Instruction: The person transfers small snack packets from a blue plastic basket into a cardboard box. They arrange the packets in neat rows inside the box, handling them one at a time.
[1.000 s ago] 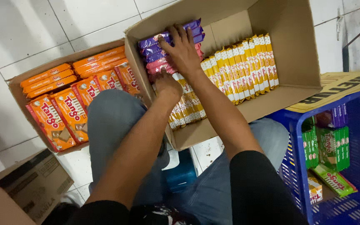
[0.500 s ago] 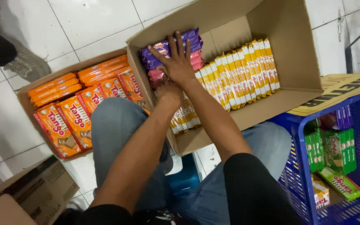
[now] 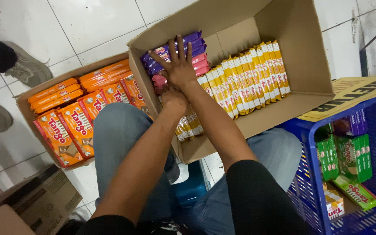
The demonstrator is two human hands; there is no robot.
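Note:
An open cardboard box [image 3: 257, 117] on the tiled floor holds wafer packs standing on edge: purple packs [image 3: 194, 41] at the far left, pink packs [image 3: 201, 64] just below them, and a long row of yellow-and-white packs [image 3: 249, 74]. My right hand [image 3: 178, 65] lies flat on the purple and pink packs with its fingers spread. Directly below it, my left hand [image 3: 173, 98] is pushed down between the pink packs and the yellow-and-white ones. Its fingers are hidden among the packs.
A second cardboard box [image 3: 22, 98] of orange wafer packs sits to the left, beside my knee. A blue plastic crate [image 3: 310, 130] at the right holds green packs [image 3: 349, 156]. Another person's shoes [image 3: 27, 67] stand at the far left. A closed carton [image 3: 35, 204] sits bottom left.
My right hand has slid slightly left and down over the purple packs and flattened with fingers spread. My left hand has stayed tucked in. Another person's shoes have come into view at the left.

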